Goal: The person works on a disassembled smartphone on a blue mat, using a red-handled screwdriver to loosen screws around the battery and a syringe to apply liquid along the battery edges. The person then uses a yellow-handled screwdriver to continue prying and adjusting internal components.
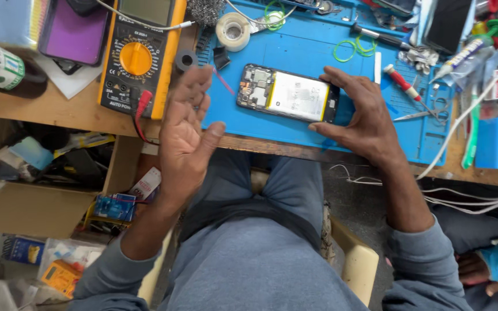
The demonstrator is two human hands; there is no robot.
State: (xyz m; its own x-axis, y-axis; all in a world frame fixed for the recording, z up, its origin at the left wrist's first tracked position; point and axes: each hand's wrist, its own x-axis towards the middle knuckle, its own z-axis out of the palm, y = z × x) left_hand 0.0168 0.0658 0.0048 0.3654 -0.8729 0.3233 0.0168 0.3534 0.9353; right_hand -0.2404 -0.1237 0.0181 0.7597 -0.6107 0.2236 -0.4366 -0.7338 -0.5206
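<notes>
Fingers of your right hand [359, 118] curl around the right end of the phone [288, 93], thumb below and fingertips above its edge, so that hand is clamped on it. Your left hand [187, 129] is held up open, palm turned inward, fingers spread and holding nothing, just left of the phone and apart from it. The phone lies face down with its back off, battery and board showing, on the blue mat [306, 52] that covers the bench [59, 109]. Beyond the left hand sits a yellow multimeter [139, 55] with a red probe plug, and a tape roll [233, 31] rests on the mat's upper edge. Right of your right hand lie a red-handled screwdriver [400, 79] and tweezers [416, 115]. Green rings [353, 48] lie above the phone. A dark bottle [1, 69] lies at far left.
</notes>
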